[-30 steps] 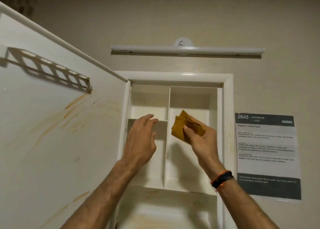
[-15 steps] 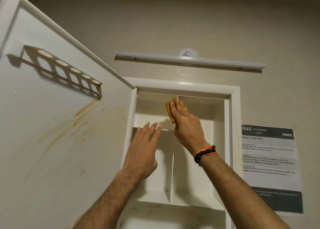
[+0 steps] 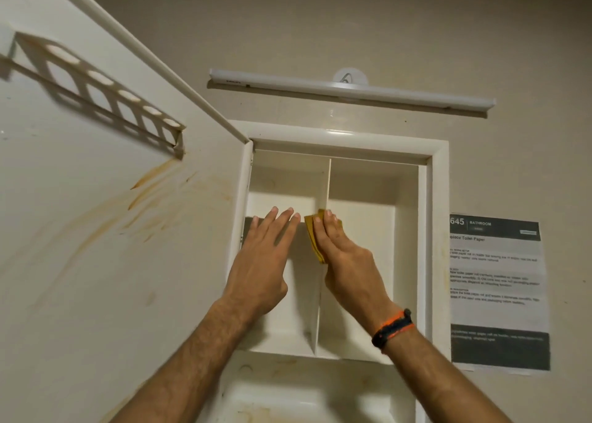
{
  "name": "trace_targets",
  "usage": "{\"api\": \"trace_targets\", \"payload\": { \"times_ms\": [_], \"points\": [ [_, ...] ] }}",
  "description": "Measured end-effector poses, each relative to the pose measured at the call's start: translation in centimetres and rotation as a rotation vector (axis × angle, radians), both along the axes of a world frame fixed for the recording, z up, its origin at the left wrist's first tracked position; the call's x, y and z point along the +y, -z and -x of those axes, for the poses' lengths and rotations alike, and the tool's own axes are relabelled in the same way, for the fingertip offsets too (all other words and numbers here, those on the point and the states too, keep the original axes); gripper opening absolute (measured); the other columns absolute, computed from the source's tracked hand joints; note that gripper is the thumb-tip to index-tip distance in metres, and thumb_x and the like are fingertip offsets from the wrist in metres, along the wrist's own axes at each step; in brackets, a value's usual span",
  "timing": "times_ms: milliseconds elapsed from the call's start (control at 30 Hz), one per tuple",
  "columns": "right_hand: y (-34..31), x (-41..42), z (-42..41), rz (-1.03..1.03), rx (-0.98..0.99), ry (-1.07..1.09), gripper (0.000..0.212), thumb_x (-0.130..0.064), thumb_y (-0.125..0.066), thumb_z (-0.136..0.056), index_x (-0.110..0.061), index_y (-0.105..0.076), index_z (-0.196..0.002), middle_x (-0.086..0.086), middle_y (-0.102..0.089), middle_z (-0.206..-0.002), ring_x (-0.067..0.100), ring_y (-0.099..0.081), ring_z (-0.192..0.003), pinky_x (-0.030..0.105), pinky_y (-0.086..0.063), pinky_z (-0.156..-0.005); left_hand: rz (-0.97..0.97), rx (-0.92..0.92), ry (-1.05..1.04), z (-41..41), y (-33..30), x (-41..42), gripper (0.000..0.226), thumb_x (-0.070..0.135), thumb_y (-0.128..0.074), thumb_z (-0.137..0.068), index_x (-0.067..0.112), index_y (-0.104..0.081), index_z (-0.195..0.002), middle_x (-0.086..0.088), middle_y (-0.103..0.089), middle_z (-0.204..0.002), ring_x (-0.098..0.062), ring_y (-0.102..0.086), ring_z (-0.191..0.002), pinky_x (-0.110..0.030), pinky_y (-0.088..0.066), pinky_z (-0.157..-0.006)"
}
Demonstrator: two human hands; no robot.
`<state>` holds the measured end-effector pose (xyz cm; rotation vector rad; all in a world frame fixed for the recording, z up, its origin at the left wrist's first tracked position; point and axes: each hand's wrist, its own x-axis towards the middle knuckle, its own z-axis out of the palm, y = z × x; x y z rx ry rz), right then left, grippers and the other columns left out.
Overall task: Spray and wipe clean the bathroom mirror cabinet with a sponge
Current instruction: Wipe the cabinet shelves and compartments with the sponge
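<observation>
The white mirror cabinet point(image 3: 438, 198) hangs open on the wall, split by a vertical divider point(image 3: 327, 182). My right hand point(image 3: 347, 262) presses a yellow sponge point(image 3: 311, 237) flat against the divider's front edge at mid height, fingers straight over it. My left hand point(image 3: 262, 262) is stretched out flat just left of the sponge, its fingertips at the small shelf in the left compartment. The open cabinet door point(image 3: 96, 262) fills the left side and carries orange-brown streaks on its inner face.
A slotted holder rack point(image 3: 96, 86) is fixed high on the door's inside. A white light bar point(image 3: 352, 89) is mounted above the cabinet. A printed paper notice point(image 3: 496, 294) is stuck on the wall to the right. The stained lower shelf point(image 3: 288, 368) lies under my arms.
My right hand slid the sponge from the top of the divider down to its middle. My left hand stayed at the left shelf. The view tilted slightly upward.
</observation>
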<state>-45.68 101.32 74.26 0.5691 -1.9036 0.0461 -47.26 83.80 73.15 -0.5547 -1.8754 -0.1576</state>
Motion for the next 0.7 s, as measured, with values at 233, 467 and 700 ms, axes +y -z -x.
{"api": "trace_targets", "payload": {
  "times_ms": [233, 467, 700],
  "points": [
    [4.9, 0.0, -0.9, -0.029, -0.064, 0.023, 0.088, 0.028, -0.052, -0.067, -0.004, -0.038, -0.148, 0.017, -0.026, -0.156, 0.036, -0.032, -0.142, 0.038, -0.060, -0.082, 0.020, -0.046, -0.012, -0.4, -0.1, 0.0, 0.102, -0.002, -0.058, -0.076, 0.017, 0.002, -0.157, 0.001, 0.003, -0.165, -0.020, 0.012, -0.151, -0.040, 0.005, -0.123],
    [2.8, -0.2, -1.1, -0.046, -0.091, 0.084, 0.084, 0.021, -0.038, -0.081, -0.011, -0.016, -0.156, 0.009, -0.001, -0.162, 0.024, -0.006, -0.150, 0.039, -0.053, -0.096, 0.037, -0.067, -0.027, -0.5, -0.3, -0.2, 0.105, -0.003, -0.060, -0.073, 0.016, -0.001, -0.157, 0.000, 0.000, -0.165, -0.021, 0.008, -0.152, -0.045, -0.001, -0.123],
    [11.3, -0.1, -2.2, -0.040, -0.055, 0.114, 0.095, 0.025, -0.069, -0.045, 0.000, -0.055, -0.135, 0.022, -0.048, -0.144, 0.033, -0.046, -0.131, 0.029, -0.060, -0.077, 0.038, -0.074, -0.040, -0.5, -0.4, -0.1, 0.104, -0.006, -0.059, -0.072, 0.015, -0.002, -0.157, -0.001, -0.003, -0.164, -0.022, 0.006, -0.152, -0.046, -0.003, -0.123]
  ]
}}
